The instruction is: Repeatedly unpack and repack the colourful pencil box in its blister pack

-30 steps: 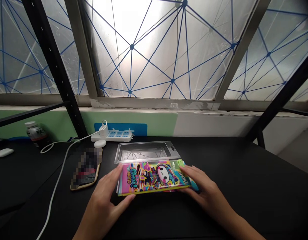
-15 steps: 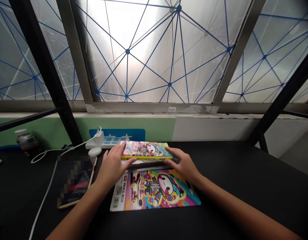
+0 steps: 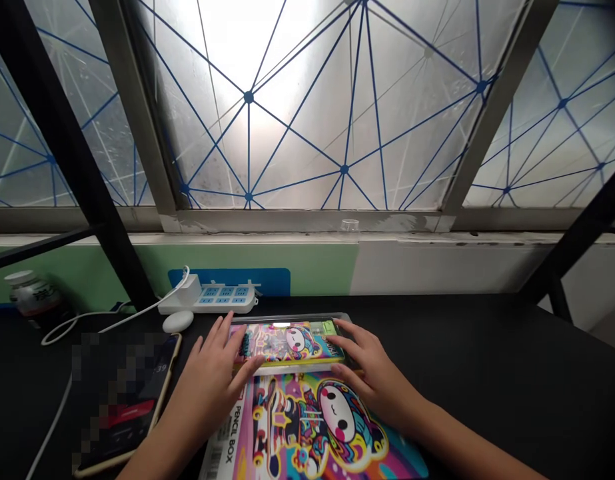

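A colourful pencil box (image 3: 282, 343) with a cartoon bear-hooded figure lies flat on the black table. Around its back and right edges shows a clear plastic tray (image 3: 337, 315), and a white edge runs under its front. My left hand (image 3: 220, 370) holds the box's left end, thumb along the front edge. At the right end, my right hand (image 3: 370, 357) has its fingers on the top and side and its thumb at the front corner. Directly in front lies a printed card (image 3: 307, 427) reading PENCIL BOX, with the same figure, its lower edge cut off by the view.
A phone (image 3: 137, 427) lies on the left, partly blurred out. Behind it are a white round object (image 3: 178, 321), a power strip (image 3: 227, 298) with a cable, and a dark bottle with a white lid (image 3: 34, 297). Black metal posts (image 3: 82, 167) stand before the window.
Both hands have lowered the pencil box from a raised, tilted position to lying flat. The view has tipped and come closer, so the card appears larger and lower.
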`<control>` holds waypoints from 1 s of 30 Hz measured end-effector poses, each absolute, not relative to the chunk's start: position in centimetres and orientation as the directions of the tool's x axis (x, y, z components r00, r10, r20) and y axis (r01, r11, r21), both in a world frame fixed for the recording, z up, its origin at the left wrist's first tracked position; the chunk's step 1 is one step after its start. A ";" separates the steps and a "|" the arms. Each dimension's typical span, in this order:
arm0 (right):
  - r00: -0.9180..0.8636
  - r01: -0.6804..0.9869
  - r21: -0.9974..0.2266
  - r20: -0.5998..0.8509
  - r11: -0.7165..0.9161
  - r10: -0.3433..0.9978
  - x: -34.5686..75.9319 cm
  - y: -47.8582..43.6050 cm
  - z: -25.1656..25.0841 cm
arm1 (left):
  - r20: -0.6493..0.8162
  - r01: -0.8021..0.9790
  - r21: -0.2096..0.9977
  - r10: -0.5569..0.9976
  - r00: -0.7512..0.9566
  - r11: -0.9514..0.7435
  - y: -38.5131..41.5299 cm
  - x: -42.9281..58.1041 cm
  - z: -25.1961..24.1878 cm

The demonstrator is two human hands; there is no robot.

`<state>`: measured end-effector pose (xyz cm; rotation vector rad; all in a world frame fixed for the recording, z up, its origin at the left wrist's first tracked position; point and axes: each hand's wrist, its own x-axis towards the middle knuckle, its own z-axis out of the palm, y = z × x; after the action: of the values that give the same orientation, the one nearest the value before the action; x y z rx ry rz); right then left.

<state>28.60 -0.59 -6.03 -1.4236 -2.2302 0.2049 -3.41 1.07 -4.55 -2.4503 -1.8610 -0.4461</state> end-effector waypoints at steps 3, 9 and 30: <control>-0.409 0.805 -0.271 0.393 0.528 0.824 28.4 -1.1 -5.7 | 0.348 0.935 0.105 0.893 0.285 -0.339 0.2 -2.0 -4.4; -0.567 0.651 -0.131 0.571 0.748 0.594 27.1 -3.3 -4.1 | 0.432 0.833 0.081 0.773 0.465 -0.547 0.4 3.3 -3.1; -0.623 0.692 -0.535 -0.102 0.485 0.776 24.5 -5.5 -2.9 | 0.097 0.859 0.178 0.877 0.470 -0.480 2.1 0.4 -4.2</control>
<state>24.51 -5.52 -2.87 -1.2815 -2.5719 0.8199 0.37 2.14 -4.22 -2.7809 -1.6490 -0.2840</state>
